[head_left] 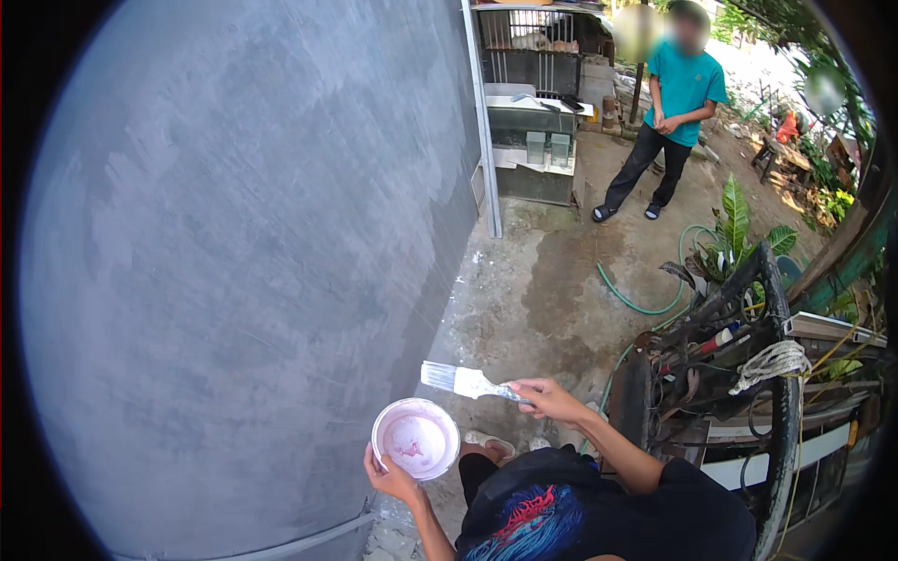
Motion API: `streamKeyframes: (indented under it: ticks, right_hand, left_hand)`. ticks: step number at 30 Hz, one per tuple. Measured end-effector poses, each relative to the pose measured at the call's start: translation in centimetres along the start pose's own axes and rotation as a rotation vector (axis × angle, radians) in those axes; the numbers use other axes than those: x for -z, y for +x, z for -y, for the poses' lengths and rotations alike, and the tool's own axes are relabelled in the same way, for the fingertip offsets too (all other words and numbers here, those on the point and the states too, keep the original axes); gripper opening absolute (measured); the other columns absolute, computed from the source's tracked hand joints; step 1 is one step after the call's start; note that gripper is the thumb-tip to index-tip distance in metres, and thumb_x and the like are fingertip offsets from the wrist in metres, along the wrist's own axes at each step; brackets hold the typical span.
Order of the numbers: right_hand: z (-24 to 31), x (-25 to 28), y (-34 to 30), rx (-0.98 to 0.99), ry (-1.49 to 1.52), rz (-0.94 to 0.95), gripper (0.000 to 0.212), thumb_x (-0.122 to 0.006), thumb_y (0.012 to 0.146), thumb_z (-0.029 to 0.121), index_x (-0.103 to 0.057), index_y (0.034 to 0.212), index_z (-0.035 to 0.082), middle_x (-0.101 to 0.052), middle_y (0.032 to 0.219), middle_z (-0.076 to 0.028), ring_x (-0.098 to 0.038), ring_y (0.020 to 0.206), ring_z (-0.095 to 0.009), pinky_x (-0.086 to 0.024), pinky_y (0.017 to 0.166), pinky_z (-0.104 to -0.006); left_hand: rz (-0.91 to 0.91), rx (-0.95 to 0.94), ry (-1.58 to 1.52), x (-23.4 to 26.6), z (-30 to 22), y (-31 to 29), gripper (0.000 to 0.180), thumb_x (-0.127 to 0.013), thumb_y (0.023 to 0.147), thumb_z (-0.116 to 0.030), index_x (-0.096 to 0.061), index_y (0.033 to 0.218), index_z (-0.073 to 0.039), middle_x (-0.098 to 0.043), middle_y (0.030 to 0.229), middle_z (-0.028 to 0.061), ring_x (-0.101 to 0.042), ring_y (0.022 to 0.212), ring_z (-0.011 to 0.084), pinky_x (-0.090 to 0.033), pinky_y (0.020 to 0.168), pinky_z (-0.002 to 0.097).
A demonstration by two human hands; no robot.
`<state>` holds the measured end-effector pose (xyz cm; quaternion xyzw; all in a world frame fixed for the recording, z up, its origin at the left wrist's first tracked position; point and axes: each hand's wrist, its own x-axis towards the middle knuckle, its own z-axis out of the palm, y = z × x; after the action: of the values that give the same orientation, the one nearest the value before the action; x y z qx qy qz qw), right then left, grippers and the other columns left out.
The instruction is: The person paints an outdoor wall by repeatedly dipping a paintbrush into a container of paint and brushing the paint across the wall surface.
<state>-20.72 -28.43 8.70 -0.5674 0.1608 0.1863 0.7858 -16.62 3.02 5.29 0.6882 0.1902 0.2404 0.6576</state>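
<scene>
My left hand (393,479) grips the rim of a small round tub (376,432), whose pale inside is smeared with white and pinkish paint. In my right hand (545,400) is a paintbrush (475,383), held by its handle with the whitened bristles pointing left. The brush is above and to the right of the tub, apart from it. Close on the left stands a tall grey wall (253,262) with lighter, uneven patches and streaks. Whether the bristles touch the wall cannot be told; they look a little away from it.
A cart-like metal frame (781,309) with coiled rope (774,363) and boards stands close on my right. A green hose (645,309) curves over the concrete floor (524,318). Farther off, a person in a teal shirt (687,79) stands near shelves (533,122) and a cage.
</scene>
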Motion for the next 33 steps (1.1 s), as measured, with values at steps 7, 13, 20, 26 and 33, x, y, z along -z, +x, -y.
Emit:
streamKeyframes:
  ticks: [7, 13, 20, 26, 33]
  right_hand:
    - [4.4, -3.1, -5.1, 0.324, -0.374, 0.005, 0.031, -0.061, 0.097, 0.023, -0.067, 0.119, 0.002, -0.06, 0.076, 0.0, -0.05, 0.065, -0.009, -0.041, 0.06, -0.026]
    - [7.9, -8.3, -4.1, 0.735, -0.822, 0.048, 0.029, -0.067, 0.09, 0.013, -0.069, 0.117, 0.005, -0.061, 0.077, -0.011, -0.055, 0.062, -0.022, -0.045, 0.06, -0.0332]
    - [8.6, -14.4, -1.1, 0.957, -1.286, 0.091, 0.028, -0.064, 0.091, 0.018, -0.067, 0.117, 0.009, -0.057, 0.082, -0.015, -0.063, 0.07, -0.035, -0.05, 0.06, -0.045]
    - [8.2, -15.9, 0.3, 0.971, -1.302, 0.149, 0.026, -0.062, 0.092, 0.021, -0.066, 0.115, 0.009, -0.059, 0.083, -0.016, -0.065, 0.07, -0.036, -0.052, 0.06, -0.0444]
    - [7.4, -15.5, 0.9, 0.947, -1.301, 0.162, 0.027, -0.062, 0.092, 0.02, -0.066, 0.116, 0.008, -0.061, 0.085, -0.018, -0.066, 0.071, -0.037, -0.053, 0.06, -0.0452]
  left_hand:
    - [0.07, -0.233, -0.016, -3.2, -5.4, 3.0, 0.04, -0.046, 0.083, 0.009, -0.057, 0.122, 0.01, -0.064, 0.118, 0.019, -0.063, 0.108, 0.0224, -0.047, 0.097, 0.0326]
    - [-0.012, -0.397, 0.029, -1.5, -8.4, 4.4, 0.041, -0.048, 0.081, 0.01, -0.061, 0.12, 0.007, -0.067, 0.115, 0.0167, -0.064, 0.105, 0.0211, -0.049, 0.093, 0.032]
    - [-0.079, -0.722, 0.171, 0.9, -10.2, 4.3, 0.037, -0.051, 0.083, 0.009, -0.06, 0.119, 0.009, -0.067, 0.114, 0.0218, -0.066, 0.105, 0.0241, -0.051, 0.093, 0.0341]
    - [-0.234, -0.826, 0.152, 0.9, -10.2, 4.1, 0.042, -0.055, 0.072, 0.008, -0.066, 0.113, 0.004, -0.071, 0.11, 0.0187, -0.067, 0.085, 0.0221, -0.052, 0.079, 0.0315]
    - [-0.252, -0.853, 0.218, 0.4, -9.5, 3.8, 0.043, -0.056, 0.07, 0.007, -0.067, 0.111, 0.002, -0.071, 0.11, 0.017, -0.06, 0.072, 0.0179, -0.049, 0.068, 0.028]
